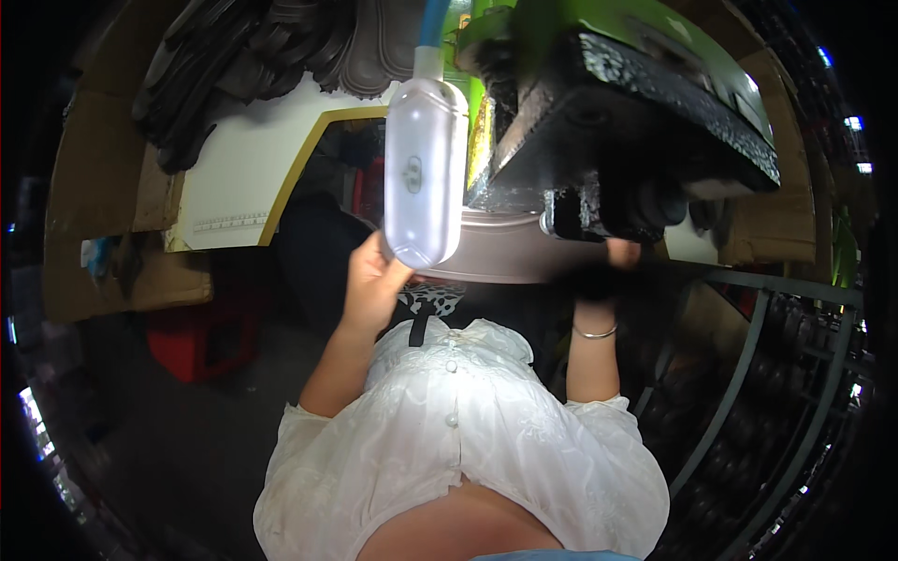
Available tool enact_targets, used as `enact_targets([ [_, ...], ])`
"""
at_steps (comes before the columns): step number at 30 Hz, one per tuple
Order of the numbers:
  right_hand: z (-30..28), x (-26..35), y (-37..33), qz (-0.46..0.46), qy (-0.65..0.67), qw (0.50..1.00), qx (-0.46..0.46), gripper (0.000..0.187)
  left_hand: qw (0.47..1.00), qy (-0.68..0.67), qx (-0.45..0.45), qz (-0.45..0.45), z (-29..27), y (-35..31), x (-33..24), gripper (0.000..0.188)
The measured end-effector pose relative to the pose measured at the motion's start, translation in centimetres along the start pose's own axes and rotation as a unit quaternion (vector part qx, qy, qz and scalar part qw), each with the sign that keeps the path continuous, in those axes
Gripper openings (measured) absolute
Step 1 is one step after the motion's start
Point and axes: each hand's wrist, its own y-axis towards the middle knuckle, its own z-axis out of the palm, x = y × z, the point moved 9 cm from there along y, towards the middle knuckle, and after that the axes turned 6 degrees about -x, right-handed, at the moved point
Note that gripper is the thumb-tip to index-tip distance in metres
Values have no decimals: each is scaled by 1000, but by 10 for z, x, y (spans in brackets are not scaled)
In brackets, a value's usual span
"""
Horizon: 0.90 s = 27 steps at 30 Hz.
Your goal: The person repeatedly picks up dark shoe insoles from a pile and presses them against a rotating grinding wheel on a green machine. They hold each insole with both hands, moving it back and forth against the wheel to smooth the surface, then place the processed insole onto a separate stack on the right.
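A grey-brown moulded piece (505, 251), long and curved with raised lines along its edge, lies crosswise before me under the machine's black head (636, 140). My left hand (372, 285) is closed on its left end, thumb toward me; the hanging lamp hides some of the fingers. At the right end, my right hand (599, 313) has its fingers bent at the piece, just below the black head. A dark blur and the machine cover much of that hand. A bracelet (595, 333) circles the right wrist.
A white lamp (426, 173) on a blue cable hangs near my left hand. Green machine housing (692, 47) rises at right. Several dark moulded pieces (281, 51) are piled on the white tabletop (248, 154). A red stool (201, 341) stands at left, a metal rack (739, 365) at right.
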Motion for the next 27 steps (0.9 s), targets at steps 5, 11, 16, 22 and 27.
enact_targets([
  [5, 29, -25, -40, 3, 27, 999, -17, 25, 999, 32, 4, -25, -53, 3, -10, 23],
  [11, 90, -14, -42, -56, -123, 971, 197, 27, 966, 195, 57, -159, -90, 2, 33, 32],
  [16, 97, -13, -31, -82, -188, 945, 257, 43, 893, 362, 263, -53, -6, -9, 74, 40],
  [22, 91, -17, -20, -19, -251, 937, 243, 50, 964, 214, 156, 18, 83, 9, 17, 30],
  [27, 56, -41, -57, 197, -222, 868, 398, 64, 966, 222, 116, 63, 88, 14, -2, 25],
])
